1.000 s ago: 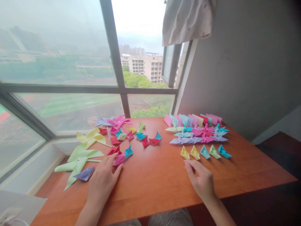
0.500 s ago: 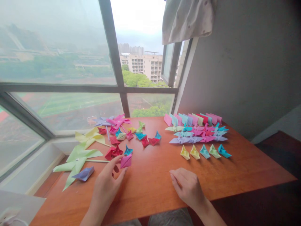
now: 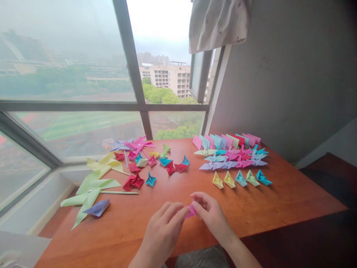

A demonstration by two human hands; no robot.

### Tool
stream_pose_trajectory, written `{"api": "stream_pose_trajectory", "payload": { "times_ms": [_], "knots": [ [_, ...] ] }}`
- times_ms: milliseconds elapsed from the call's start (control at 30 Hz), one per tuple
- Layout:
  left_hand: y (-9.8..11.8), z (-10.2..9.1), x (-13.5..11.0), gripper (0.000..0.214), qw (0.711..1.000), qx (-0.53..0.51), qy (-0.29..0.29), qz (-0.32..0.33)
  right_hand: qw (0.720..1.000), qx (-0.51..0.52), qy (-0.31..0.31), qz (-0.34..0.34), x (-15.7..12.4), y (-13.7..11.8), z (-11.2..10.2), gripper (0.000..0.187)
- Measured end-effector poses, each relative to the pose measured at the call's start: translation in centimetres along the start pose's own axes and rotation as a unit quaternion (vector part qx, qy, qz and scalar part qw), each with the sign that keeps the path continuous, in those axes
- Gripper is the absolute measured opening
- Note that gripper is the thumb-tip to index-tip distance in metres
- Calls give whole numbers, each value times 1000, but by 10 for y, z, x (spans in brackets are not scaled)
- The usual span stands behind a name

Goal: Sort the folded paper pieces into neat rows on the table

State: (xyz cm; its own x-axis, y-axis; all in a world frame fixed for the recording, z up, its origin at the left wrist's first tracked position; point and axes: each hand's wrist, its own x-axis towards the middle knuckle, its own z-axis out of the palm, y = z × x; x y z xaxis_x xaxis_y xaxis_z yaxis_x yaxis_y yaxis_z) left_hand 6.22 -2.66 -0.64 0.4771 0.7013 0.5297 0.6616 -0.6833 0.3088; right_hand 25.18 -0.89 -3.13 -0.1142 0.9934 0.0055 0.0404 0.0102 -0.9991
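Note:
Between my two hands, above the front of the table, is a small pink paper boat [image 3: 191, 212], largely covered by fingers. My left hand [image 3: 166, 227] pinches its left end. The thumb and fingers of my right hand [image 3: 209, 214] close on its right end. Beyond my right hand stands a row of paper boats: a yellow boat [image 3: 217, 180], another yellow one, a light blue one, a light green one and a blue boat [image 3: 263, 178]. To the left lie loose boats, among them a blue boat [image 3: 151, 180], a red boat [image 3: 137, 181] and a purple boat [image 3: 97, 207].
Paper pinwheels, including a light green pinwheel [image 3: 89, 191] and a yellow pinwheel [image 3: 106, 162], lie at the left. Rows of paper cranes [image 3: 232, 158] and folded paper pieces [image 3: 228, 141] fill the back right of the wooden table [image 3: 117, 230]. Windows rise behind it.
My left hand has carried the pink boat from beside the loose boats rightward to the front middle. My right hand has moved left and taken hold of it too.

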Motion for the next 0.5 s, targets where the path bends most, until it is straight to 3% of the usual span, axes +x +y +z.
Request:
{"api": "stream_pose_trajectory", "payload": {
  "times_ms": [133, 267, 367, 500],
  "knots": [
    [0, 1, -5, 30, 999, -1, 11, -32, 999, -43, 9, -25, -4, 0, -6, 31],
    [0, -1, -8, 44, 990, -87, 0, -108, 988, -126, 6, -93, -8, -6, -15, 20],
    [-1, 1, -6, 32, 974, -159, 10, -162, 975, -161, -12, -151, -10, -10, -22, 15],
    [-2, 7, 0, 18, 963, -197, 11, -181, 962, -185, -50, -196, -14, -12, -31, 13]
  ]
}}
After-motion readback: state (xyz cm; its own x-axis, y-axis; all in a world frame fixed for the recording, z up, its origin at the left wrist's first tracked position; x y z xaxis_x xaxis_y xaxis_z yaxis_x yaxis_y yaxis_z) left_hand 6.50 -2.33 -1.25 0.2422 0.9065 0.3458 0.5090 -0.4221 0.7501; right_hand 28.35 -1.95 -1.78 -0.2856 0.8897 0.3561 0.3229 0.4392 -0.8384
